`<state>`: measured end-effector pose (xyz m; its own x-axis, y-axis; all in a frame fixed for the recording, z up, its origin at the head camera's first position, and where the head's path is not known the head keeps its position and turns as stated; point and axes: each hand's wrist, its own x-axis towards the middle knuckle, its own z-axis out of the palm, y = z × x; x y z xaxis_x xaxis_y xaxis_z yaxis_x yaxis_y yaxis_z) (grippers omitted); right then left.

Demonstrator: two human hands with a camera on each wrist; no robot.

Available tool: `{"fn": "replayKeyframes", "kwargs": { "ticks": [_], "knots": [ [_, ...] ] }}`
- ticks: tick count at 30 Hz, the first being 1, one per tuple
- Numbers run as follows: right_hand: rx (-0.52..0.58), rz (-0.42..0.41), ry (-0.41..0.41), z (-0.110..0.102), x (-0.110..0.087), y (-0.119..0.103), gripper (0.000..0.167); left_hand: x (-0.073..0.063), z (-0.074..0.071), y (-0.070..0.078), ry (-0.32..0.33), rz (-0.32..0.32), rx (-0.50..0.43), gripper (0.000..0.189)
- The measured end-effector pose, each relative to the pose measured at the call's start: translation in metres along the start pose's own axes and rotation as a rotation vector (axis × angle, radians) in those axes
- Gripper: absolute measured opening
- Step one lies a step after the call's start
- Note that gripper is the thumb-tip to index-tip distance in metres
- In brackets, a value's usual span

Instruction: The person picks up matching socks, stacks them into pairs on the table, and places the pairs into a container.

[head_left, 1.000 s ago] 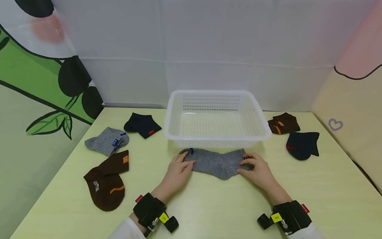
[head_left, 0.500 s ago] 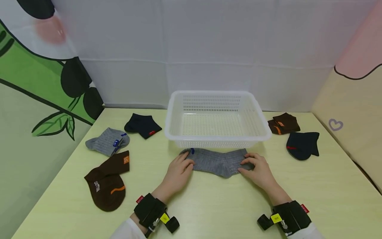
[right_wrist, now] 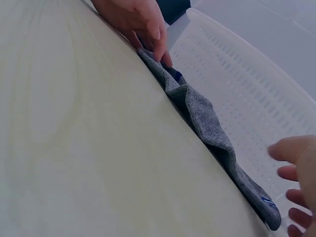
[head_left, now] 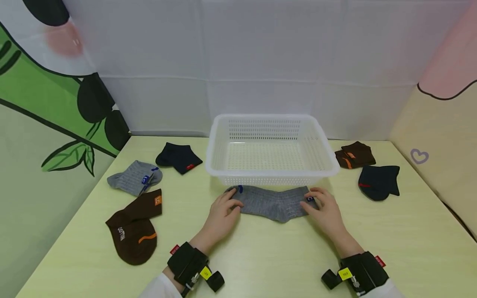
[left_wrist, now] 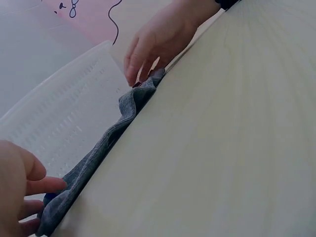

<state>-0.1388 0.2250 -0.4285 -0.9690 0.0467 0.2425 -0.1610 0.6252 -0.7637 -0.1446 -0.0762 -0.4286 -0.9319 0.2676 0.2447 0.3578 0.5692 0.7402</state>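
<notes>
A grey sock (head_left: 272, 203) with small blue marks lies lengthwise on the table, just in front of the white basket (head_left: 272, 173). My left hand (head_left: 221, 215) rests its fingertips on the sock's left end, fingers relaxed. Over the right end, my right hand (head_left: 328, 213) is spread, thumb and fingers apart. From the right wrist view, the right hand (right_wrist: 301, 173) shows no grip on the fabric, and a blue-and-white mark is visible at that end. The left wrist view has the left fingers (left_wrist: 47, 185) touching the sock, whose surface is rippled.
To the left lie a dark navy sock pair (head_left: 179, 157), a grey pair (head_left: 134, 178) and a brown pair (head_left: 134, 231). Brown socks (head_left: 355, 154) and a navy sock (head_left: 379, 182) lie on the right. A fabric backdrop (head_left: 261, 54) stands behind the basket.
The right hand's fingers have loosened and lifted slightly off the sock's right end, uncovering the blue mark there. The left hand stays almost in place.
</notes>
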Motion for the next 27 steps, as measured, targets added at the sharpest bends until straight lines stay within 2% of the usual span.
{"fn": "replayKeyframes", "kwargs": {
  "ticks": [4,8,15,21,27],
  "knots": [
    [0.120,0.093,0.098,-0.0037,0.0010,-0.0042,0.021,0.0013,-0.0003,-0.0006,0.050,-0.069,-0.105,0.017],
    [0.132,0.134,0.104,-0.0046,0.0014,-0.0064,0.025,0.0018,-0.0006,-0.0009,0.051,-0.102,-0.118,0.018],
    [0.115,0.155,0.099,-0.0025,0.0006,-0.0058,0.020,-0.0003,-0.0007,0.0009,0.072,-0.099,-0.116,0.018],
    [0.165,0.219,0.097,-0.0028,0.0012,-0.0072,0.017,-0.0004,-0.0009,0.0018,0.113,-0.068,-0.131,0.016],
    [0.191,0.251,0.090,-0.0023,0.0007,-0.0069,0.017,0.0000,-0.0016,0.0008,0.131,-0.076,-0.149,0.016]
  ]
}}
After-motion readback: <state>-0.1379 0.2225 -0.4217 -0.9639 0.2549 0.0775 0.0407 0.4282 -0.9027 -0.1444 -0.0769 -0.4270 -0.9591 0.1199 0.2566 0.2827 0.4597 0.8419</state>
